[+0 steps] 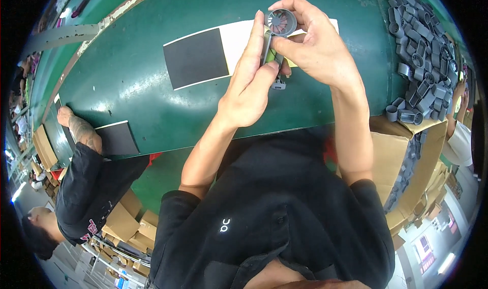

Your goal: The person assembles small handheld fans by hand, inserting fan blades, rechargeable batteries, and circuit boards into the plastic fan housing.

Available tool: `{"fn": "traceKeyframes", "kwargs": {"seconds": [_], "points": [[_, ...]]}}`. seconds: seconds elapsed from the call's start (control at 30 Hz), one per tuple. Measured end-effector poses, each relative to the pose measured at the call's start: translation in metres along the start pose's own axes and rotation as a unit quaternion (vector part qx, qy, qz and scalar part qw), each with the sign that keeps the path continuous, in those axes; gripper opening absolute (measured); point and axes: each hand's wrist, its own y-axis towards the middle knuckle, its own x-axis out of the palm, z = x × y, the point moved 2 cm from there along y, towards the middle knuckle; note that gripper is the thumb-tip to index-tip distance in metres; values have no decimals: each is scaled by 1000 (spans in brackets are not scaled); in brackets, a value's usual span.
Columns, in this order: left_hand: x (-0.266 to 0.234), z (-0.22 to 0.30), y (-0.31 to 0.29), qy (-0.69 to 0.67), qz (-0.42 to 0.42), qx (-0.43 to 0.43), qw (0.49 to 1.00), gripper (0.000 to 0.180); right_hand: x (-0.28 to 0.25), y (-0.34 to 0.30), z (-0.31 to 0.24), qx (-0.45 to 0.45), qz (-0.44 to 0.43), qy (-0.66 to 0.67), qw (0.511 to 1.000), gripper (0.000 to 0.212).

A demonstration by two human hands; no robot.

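Both hands hold a small grey handheld fan (pixel 282 22) above the green work table. Its round end, with thin blades inside, points up toward me. My left hand (pixel 247 88) has the fan's long body between its straight fingers and thumb. My right hand (pixel 320 47) curls round the round end, its thumb pressing on the body just below. A strip of green shows inside the body between my hands, and a small grey piece (pixel 278 85) sticks out below my left thumb. The fingers behind the fan are partly hidden.
A black pad (pixel 196 59) on white sheet lies left of my hands. Grey plastic housings (pixel 424 55) heap at the table's right end, above an open carton (pixel 378 159) with more. Another person (pixel 96 187) stands at left, near another black pad (pixel 118 138).
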Motion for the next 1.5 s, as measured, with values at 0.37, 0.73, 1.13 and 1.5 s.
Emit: {"fn": "traceKeyframes", "kwargs": {"seconds": [0.37,0.73,1.13,1.5], "points": [[-23,15,-28,46,55,-28,997,74,22,-4,4,-107,-21,-50,993,53],[-91,14,-103,-161,178,-78,968,68,59,10,32,-108,7,-284,953,28],[-115,-5,-55,-58,177,-10,982,70,104,27,48,-193,156,-438,864,29],[-116,-9,-55,-58,167,-1,984,70,98,40,38,-230,91,-445,861,17]]}}
